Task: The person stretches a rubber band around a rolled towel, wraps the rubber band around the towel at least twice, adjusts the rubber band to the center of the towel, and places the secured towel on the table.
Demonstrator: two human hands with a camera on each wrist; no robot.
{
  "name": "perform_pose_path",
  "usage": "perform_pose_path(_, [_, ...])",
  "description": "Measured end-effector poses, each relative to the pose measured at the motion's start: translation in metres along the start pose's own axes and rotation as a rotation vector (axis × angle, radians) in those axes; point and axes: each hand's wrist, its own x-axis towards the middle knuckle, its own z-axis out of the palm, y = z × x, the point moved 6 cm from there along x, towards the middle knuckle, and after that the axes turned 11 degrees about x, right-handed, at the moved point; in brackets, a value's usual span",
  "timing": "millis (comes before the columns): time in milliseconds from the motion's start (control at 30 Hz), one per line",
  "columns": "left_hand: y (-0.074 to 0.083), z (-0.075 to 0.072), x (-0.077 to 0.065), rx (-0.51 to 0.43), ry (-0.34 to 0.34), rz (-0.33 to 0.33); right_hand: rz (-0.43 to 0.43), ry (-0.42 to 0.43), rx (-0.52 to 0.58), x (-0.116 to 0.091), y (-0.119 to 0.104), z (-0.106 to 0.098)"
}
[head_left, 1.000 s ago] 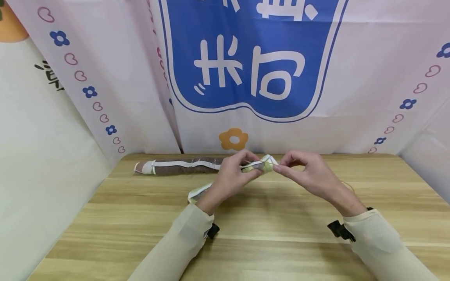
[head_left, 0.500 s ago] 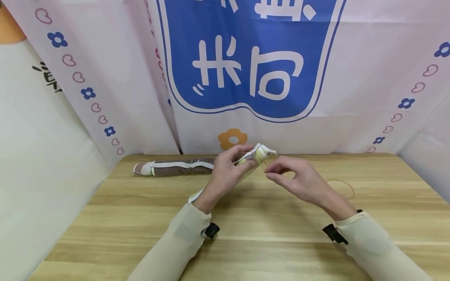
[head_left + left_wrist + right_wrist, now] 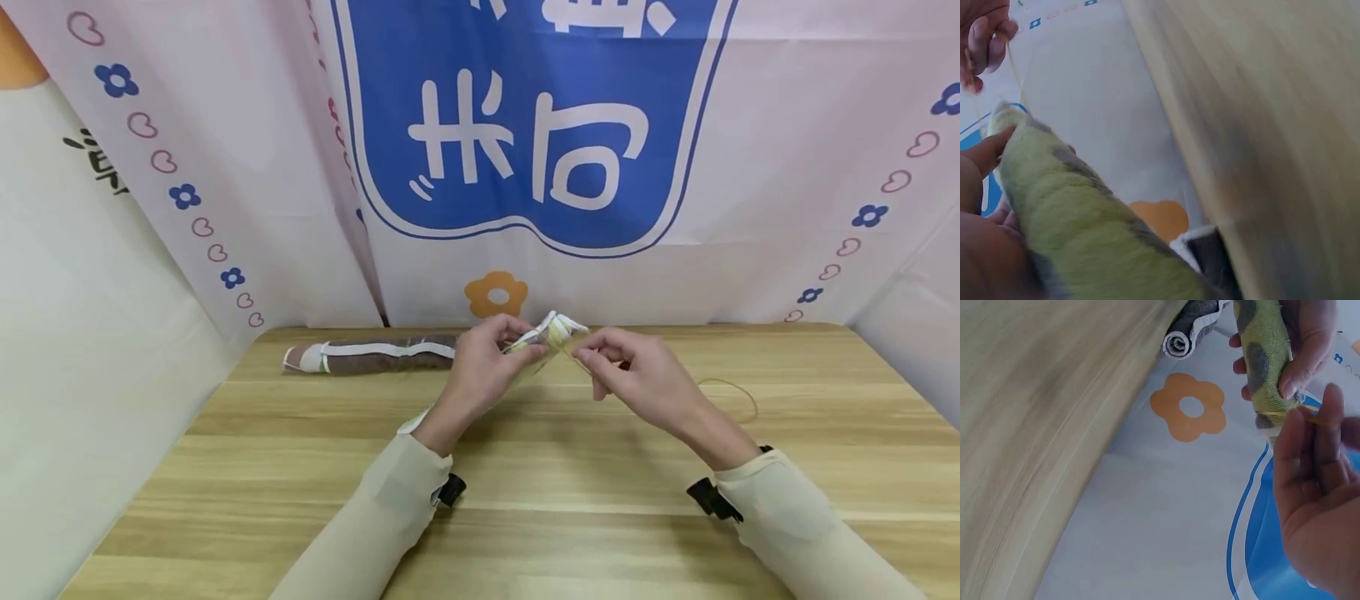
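A rolled towel, green with grey patches and a white edge, is raised above the table and slants up toward its far end. My left hand grips it near that end, thumb on one side and fingers on the other. A thin yellow rubber band circles the roll close to the end. My right hand pinches the band and stretches it away from the towel; in the left wrist view two taut strands run to its fingers. The near part of the roll is mostly hidden behind my left forearm in the head view.
A brown rolled towel with a white edge lies along the back of the wooden table, left of my hands. Another rubber band lies on the table beyond my right wrist. A printed cloth hangs behind the table.
The towel's far end has tilted up and shifted left with my left hand. My right hand has moved left, turned its fingers inward, and now draws the band out from the roll.
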Motion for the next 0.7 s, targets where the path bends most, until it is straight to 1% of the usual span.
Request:
perform_pose_path(33, [-0.001, 0.0, 0.0, 0.006, -0.002, -0.013, 0.018, 0.012, -0.015, 0.001, 0.001, 0.0])
perform_pose_path(100, [-0.001, -0.001, -0.001, -0.017, -0.007, -0.038, 0.045, 0.027, -0.048, 0.002, 0.002, -0.001])
perform_pose_path(233, [0.001, -0.003, -0.002, -0.139, -0.029, -0.054, 0.083, 0.084, -0.132, 0.003, 0.006, -0.006])
perform_pose_path(333, [0.004, -0.003, -0.001, -0.225, -0.066, -0.048, 0.104, 0.13, -0.157, 0.003, 0.01, -0.01])
perform_pose_path(367, [0.004, -0.003, -0.001, -0.249, -0.081, -0.049, 0.096, 0.135, -0.162, 0.003, 0.01, -0.011])
perform_pose_path(433, [0.004, -0.003, -0.001, -0.286, -0.104, -0.059, 0.047, 0.117, -0.17, 0.003, 0.01, -0.009])
perform_pose_path(467, [0.004, -0.003, 0.0, -0.299, -0.11, -0.063, 0.004, 0.102, -0.185, 0.004, 0.01, -0.007])
perform_pose_path(533, [0.004, -0.004, 0.001, -0.319, -0.116, -0.069, -0.113, 0.072, -0.215, 0.004, 0.007, -0.003])
perform_pose_path(600, [0.004, -0.005, 0.002, -0.327, -0.109, -0.067, -0.238, 0.046, -0.218, 0.004, 0.004, 0.001])
perform_pose_path(700, [0.003, -0.007, 0.003, -0.319, -0.082, -0.067, -0.394, 0.018, -0.168, 0.002, -0.001, 0.006])
